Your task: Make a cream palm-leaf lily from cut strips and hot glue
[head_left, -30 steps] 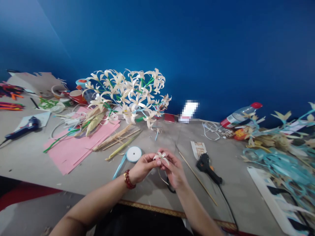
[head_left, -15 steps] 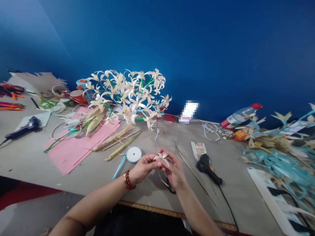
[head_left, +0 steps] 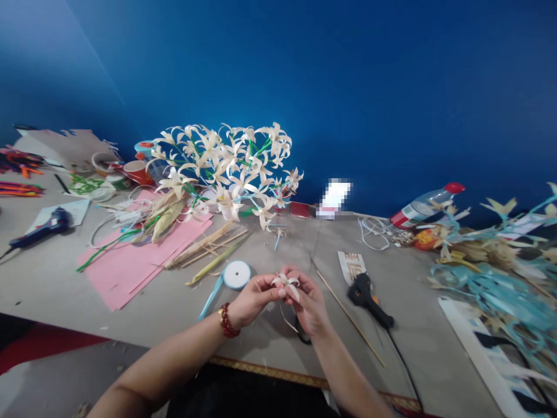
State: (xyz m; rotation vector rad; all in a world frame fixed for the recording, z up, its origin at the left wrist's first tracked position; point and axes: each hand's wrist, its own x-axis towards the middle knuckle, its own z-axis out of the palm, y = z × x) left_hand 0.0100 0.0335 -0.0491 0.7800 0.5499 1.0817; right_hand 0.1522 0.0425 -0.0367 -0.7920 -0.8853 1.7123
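Between my two hands is a small white artificial flower [head_left: 287,282] with thin curled petals, held above the front of the table. My left hand [head_left: 260,295] pinches it from the left, thumb against the petals. From the right, the fingers of my right hand [head_left: 310,302] close around its other side. The underside of the flower is hidden by my fingers. Beneath my hands lies a dark handled object [head_left: 301,332], mostly covered, with a thin pale strip beside it. Just left of my left hand sits a roll of light-blue tape [head_left: 237,273], its end pulled out.
A black glue gun [head_left: 369,297] and a thin stick [head_left: 350,316] lie to the right. Behind stands a bunch of white flowers [head_left: 235,157]. Pink paper sheets [head_left: 117,278] and a blue glue gun [head_left: 46,227] are left. A red-capped bottle [head_left: 424,206] lies by the wall.
The flower's petals have turned slightly between my fingers, and my left thumb has shifted a little. Both hands keep their place; nothing else on the table has moved.
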